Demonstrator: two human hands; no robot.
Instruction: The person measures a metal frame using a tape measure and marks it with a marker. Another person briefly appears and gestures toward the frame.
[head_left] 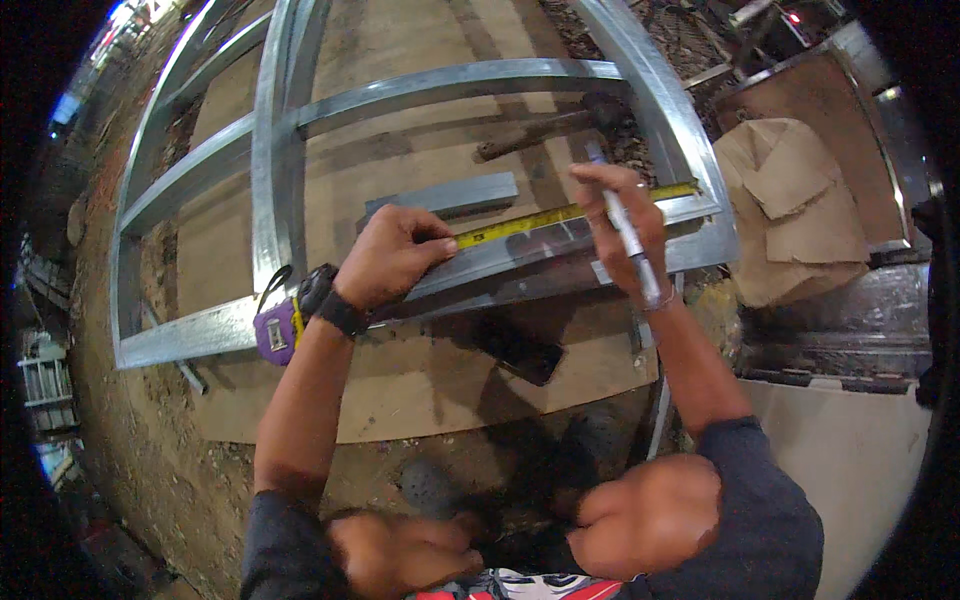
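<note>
Dark phone [520,350] on a tan board [400,400], wooden-handled hammer [540,134] beyond, creased brown sheet [795,205] at right.

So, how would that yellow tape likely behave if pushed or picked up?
The yellow tape is probably light and bendable, since it shows as a long, thin strip. Pushed endwise, it might buckle, given the long stretch beyond the pinch of the left hand. The purple case looks bulkier, so it may feel heavier than the strip.

A hand could pass over the brown sheet [385,165] left of the dark rod [535,134], but nearer in, the short grey tube [460,193] and yellow tape blade [520,223], stretched between left hand [390,258] and right hand [630,225], obstruct.
</note>
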